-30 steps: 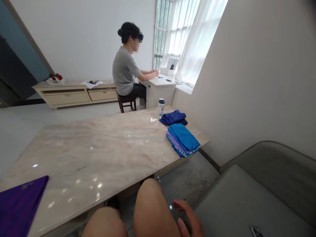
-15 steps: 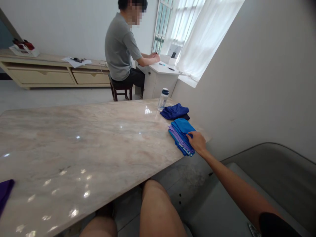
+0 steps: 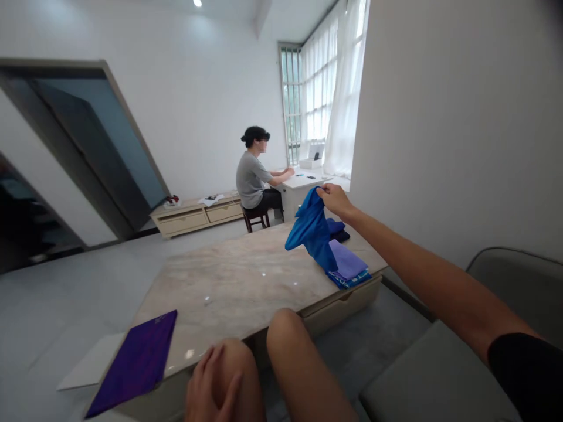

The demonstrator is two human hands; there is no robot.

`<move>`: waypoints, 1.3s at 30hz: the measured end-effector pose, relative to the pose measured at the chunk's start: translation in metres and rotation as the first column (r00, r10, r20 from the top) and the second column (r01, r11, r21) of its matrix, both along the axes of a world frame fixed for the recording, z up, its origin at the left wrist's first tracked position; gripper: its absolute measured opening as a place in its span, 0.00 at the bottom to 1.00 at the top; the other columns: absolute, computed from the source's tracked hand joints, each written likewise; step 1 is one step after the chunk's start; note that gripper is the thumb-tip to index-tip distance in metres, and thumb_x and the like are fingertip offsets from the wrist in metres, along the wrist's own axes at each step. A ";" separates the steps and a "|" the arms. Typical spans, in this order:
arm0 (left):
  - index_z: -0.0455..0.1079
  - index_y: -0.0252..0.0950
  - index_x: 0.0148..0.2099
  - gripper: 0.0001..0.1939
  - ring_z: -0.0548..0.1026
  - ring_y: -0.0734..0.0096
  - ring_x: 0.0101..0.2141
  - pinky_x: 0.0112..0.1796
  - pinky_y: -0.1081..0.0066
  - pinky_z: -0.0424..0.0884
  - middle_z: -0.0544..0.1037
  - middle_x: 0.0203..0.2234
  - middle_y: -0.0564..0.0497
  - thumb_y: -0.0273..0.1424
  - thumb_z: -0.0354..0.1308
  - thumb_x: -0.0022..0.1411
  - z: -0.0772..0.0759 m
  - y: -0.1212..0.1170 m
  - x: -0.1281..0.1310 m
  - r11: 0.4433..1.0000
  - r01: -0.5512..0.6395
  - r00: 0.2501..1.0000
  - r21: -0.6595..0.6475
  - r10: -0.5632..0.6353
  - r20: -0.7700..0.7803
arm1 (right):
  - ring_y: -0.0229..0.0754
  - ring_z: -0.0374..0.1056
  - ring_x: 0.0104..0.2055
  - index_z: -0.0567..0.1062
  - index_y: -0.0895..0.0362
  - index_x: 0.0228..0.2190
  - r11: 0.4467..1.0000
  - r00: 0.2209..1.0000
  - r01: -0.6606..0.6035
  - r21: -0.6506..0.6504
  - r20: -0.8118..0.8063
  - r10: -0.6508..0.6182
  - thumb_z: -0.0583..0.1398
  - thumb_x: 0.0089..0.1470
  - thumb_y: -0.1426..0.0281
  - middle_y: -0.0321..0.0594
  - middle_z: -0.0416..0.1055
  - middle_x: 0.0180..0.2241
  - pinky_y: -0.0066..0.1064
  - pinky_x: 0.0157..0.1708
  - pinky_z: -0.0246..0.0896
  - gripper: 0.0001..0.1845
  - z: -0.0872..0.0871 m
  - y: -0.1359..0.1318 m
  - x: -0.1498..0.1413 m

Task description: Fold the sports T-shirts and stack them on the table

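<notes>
One blue cloth [image 3: 310, 228] hangs from our right hand [image 3: 336, 200] over the desk [image 3: 211, 275].
We hold its top tightly pinched; we cannot tell whether its lower end touches the folded lavender cloth [image 3: 348, 259] at the desk's right end. Our left hand [image 3: 209, 384], loosely spread and empty, lies on our left knee [image 3: 240, 351].

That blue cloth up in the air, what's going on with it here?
A seated person's right hand pinches the blue cloth near its top, and it hangs loosely beside a lavender cloth at the right end of the marble-patterned table. Whether its lower end touches the pile is hard to tell. The left hand rests on the left leg. A purple cloth lies flat at the table's near left end. Behind, another person sits at a white desk.
</notes>
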State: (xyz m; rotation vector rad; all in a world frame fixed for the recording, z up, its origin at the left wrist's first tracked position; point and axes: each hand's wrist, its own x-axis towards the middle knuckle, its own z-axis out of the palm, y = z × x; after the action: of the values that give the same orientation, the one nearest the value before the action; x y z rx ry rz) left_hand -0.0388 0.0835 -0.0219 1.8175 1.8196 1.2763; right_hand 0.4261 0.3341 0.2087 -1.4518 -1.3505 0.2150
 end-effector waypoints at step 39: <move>0.77 0.37 0.35 0.29 0.74 0.61 0.30 0.32 0.67 0.70 0.79 0.27 0.48 0.60 0.59 0.64 0.201 0.129 -0.101 0.873 0.313 0.904 -0.374 -0.395 -0.164 | 0.41 0.65 0.30 0.83 0.57 0.28 0.662 0.586 -0.595 -0.455 0.318 0.745 0.62 0.60 0.50 0.37 0.76 0.26 0.31 0.34 0.58 0.24 -0.087 -0.014 -0.107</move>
State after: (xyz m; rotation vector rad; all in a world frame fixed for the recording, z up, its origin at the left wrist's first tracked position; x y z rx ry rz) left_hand -0.1397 0.2122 0.1794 2.0398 1.5816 0.5898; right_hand 0.3192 0.3201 0.1214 -1.1804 -2.3742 0.6169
